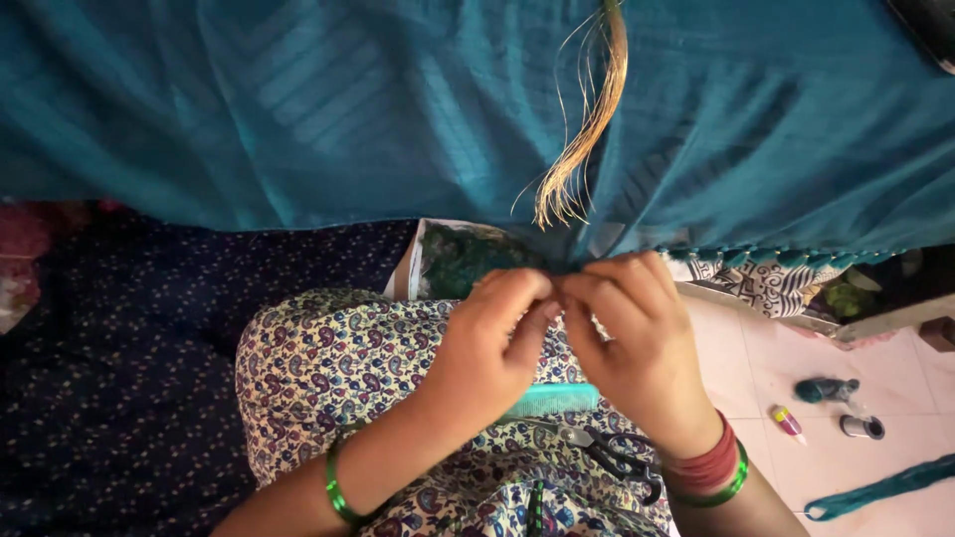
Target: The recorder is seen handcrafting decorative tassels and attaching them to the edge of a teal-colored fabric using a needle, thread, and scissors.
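Both hands meet at the teal cloth (298, 109) hem, just far of the lap. Left hand (492, 343) & right hand (632, 338) grips pinched shut on hem; the hem's long axis runs left-right, tassels (776, 257) trailing right. Gold threads (587, 129) hang just above. Hands equally near.

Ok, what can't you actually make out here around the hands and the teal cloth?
Head view, the only one:
- What the fingers pinch at the teal cloth edge: hidden by the left hand and right hand.
- Scissors blades: partly under the right wrist.
- Comb: mostly behind both hands.
- Small items on the floor: too small to identify.
- Teal strand: cut off by the right edge.
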